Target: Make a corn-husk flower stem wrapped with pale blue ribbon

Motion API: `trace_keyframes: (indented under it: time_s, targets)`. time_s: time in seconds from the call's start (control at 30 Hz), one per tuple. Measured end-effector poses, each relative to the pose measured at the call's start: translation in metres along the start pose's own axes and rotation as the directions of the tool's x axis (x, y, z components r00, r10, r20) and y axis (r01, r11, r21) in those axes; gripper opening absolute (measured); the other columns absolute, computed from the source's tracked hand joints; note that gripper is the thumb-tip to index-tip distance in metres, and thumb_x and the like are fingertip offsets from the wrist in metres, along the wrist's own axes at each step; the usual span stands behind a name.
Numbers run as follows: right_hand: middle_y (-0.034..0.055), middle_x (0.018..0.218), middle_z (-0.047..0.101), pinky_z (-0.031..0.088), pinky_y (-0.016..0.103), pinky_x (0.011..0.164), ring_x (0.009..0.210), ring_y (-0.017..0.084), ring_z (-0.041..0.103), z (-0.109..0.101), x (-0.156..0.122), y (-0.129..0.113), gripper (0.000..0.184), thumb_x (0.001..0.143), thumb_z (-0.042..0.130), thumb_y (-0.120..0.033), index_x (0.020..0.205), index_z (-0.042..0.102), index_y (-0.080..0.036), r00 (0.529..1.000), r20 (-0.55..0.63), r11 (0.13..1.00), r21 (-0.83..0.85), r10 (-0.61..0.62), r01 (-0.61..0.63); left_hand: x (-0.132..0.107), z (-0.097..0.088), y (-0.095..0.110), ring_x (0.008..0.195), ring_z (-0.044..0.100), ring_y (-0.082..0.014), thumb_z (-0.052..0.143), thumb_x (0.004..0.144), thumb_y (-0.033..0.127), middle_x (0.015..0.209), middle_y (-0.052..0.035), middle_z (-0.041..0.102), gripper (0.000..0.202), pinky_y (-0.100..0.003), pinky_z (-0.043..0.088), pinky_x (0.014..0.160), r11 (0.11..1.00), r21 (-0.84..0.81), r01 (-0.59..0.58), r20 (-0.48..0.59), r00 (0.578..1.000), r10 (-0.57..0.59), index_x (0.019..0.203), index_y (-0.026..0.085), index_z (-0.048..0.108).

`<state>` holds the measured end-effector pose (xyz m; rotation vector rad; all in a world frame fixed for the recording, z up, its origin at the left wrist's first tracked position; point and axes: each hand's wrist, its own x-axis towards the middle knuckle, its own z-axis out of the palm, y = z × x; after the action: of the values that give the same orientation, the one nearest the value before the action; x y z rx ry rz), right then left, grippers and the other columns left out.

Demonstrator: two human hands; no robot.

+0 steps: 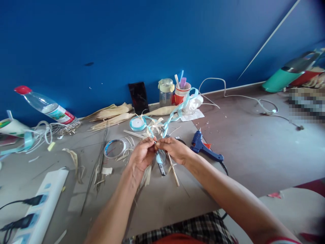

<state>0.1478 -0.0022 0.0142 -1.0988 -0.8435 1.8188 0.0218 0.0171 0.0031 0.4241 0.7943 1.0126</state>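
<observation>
My left hand (141, 154) and my right hand (172, 149) meet fingertip to fingertip over the middle of the table, both closed in a pinch. Between them is a light blue ribbon (166, 126), whose loose length loops up toward the back right. Pale dried-husk petals (156, 125) stick up just beyond my fingers; the exact join is hidden by them. A light blue ribbon spool (137, 124) lies behind my left hand. Under my hands are a dark-tipped tool (161, 169) and a thin wooden stick (173, 170).
Right of my hands lies a blue glue gun (205, 147). A tape roll (114, 148) and thin wires (99, 159) are at left, near a power strip (44, 206). Along the wall stand a plastic bottle (48, 106), a phone (138, 97), a jar (166, 93) and paper cups (181, 93).
</observation>
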Motion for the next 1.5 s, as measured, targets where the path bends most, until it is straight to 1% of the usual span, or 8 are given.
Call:
trace_keyframes:
  time_s: [0.33,0.53,0.63,0.77,0.9,1.13,1.37,1.5]
  targets:
    - [-0.0013,0.055,0.058,0.038,0.025,0.063,0.057,0.009,0.049,-0.011,-0.001,-0.001,0.023,0.055,0.081,-0.029,0.057,0.064,-0.013,0.996,0.061,0.992,0.107,0.061,-0.068,-0.006,0.001,0.005,0.048,0.045,-0.0052,0.068,0.064,0.01,0.054,-0.0012,0.055,0.008,-0.019,0.038,0.054,0.997,0.061,0.047,0.128,0.99,-0.054,0.059,0.009,0.062]
    - [0.0,0.056,0.06,0.039,0.025,0.062,0.058,0.01,0.052,-0.01,0.0,-0.001,0.023,0.056,0.081,-0.028,0.056,0.064,-0.013,0.995,0.066,0.983,0.163,0.069,-0.079,-0.008,0.003,0.006,0.048,0.043,-0.0052,0.067,0.066,0.011,0.053,-0.0007,0.053,0.009,-0.019,0.038,0.055,0.997,0.073,0.036,0.13,0.991,-0.045,0.059,0.01,0.063]
    - [-0.0005,0.055,0.06,0.04,0.025,0.067,0.061,0.011,0.054,-0.01,-0.001,-0.001,0.024,0.055,0.081,-0.03,0.059,0.064,-0.013,0.999,0.047,0.989,0.142,0.024,-0.031,-0.007,0.003,0.005,0.049,0.042,-0.0042,0.069,0.065,0.013,0.057,-0.0015,0.055,0.005,-0.019,0.037,0.053,0.995,0.088,0.044,0.12,0.991,-0.055,0.065,0.008,0.066]
    - [-0.0002,0.056,0.061,0.041,0.027,0.071,0.063,0.012,0.056,-0.01,-0.002,-0.003,0.026,0.057,0.079,-0.036,0.062,0.065,-0.014,0.997,0.021,0.995,0.07,-0.076,0.074,-0.008,0.004,0.004,0.05,0.042,-0.0034,0.071,0.063,0.013,0.065,-0.0015,0.058,0.015,-0.019,0.038,0.054,0.995,0.091,0.031,0.086,0.996,-0.039,0.077,0.008,0.068]
    - [0.0007,0.056,0.062,0.04,0.028,0.069,0.062,0.012,0.055,-0.011,-0.002,-0.006,0.029,0.054,0.08,-0.037,0.062,0.065,-0.013,0.997,-0.031,0.996,0.054,-0.068,0.069,-0.009,0.007,0.002,0.05,0.043,-0.0033,0.072,0.064,0.013,0.062,0.0015,0.055,0.02,-0.019,0.039,0.055,0.996,0.087,0.014,0.077,0.997,-0.02,0.084,0.01,0.068]
    - [0.0003,0.06,0.063,0.04,0.027,0.065,0.06,0.011,0.054,-0.013,0.001,-0.003,0.03,0.05,0.083,-0.033,0.061,0.063,-0.013,0.999,-0.029,0.99,0.14,-0.029,0.033,-0.009,0.009,-0.002,0.052,0.045,-0.0036,0.074,0.064,0.015,0.069,-0.0001,0.061,0.013,-0.019,0.039,0.055,0.999,0.043,-0.001,0.094,0.996,-0.003,0.074,0.011,0.066]
    - [0.0014,0.064,0.063,0.036,0.026,0.06,0.062,0.012,0.052,-0.016,-0.003,-0.006,0.032,0.061,0.076,-0.042,0.069,0.064,-0.014,0.999,0.039,0.999,0.034,0.037,-0.038,-0.007,0.004,0.001,0.049,0.043,-0.0037,0.073,0.063,0.014,0.062,0.0009,0.057,0.01,-0.019,0.038,0.053,0.997,0.073,-0.003,0.088,0.996,-0.004,0.066,0.012,0.063]
    - [0.0014,0.064,0.063,0.033,0.025,0.057,0.059,0.01,0.048,-0.021,-0.005,-0.01,0.028,0.061,0.075,-0.038,0.068,0.064,-0.014,0.994,0.102,0.996,-0.077,0.041,-0.033,-0.007,0.002,0.004,0.05,0.043,-0.0043,0.073,0.064,0.016,0.062,0.0009,0.055,0.011,-0.019,0.037,0.052,0.993,0.118,-0.009,0.09,0.996,-0.002,0.066,0.012,0.063]
